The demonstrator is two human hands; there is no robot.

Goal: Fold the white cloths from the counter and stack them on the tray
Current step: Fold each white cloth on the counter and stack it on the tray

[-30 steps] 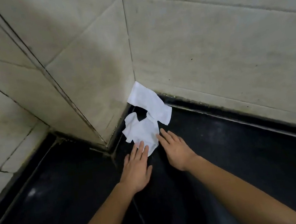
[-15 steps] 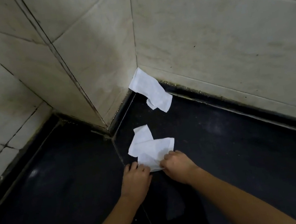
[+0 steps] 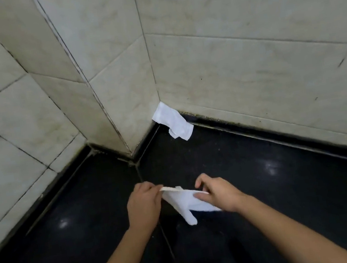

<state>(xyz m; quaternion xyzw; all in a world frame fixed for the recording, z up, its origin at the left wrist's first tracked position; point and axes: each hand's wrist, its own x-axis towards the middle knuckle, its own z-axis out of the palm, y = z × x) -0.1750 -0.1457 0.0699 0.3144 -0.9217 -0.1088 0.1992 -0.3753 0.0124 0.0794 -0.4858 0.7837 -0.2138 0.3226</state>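
A small white cloth hangs above the black counter, stretched between both hands. My left hand pinches its left top corner. My right hand pinches the right top edge, thumb lying over the cloth. The lower part of the cloth droops to a point below the hands. A second white cloth lies crumpled in the far corner, leaning up against the tiled wall. No tray is in view.
Pale tiled walls enclose the counter at the back and left, with a jutting wall corner ahead of my left hand. A seam runs along the counter between my arms.
Both hands took hold of the nearer cloth on the counter, drew it toward me and lifted it. The far cloth stayed in the corner.
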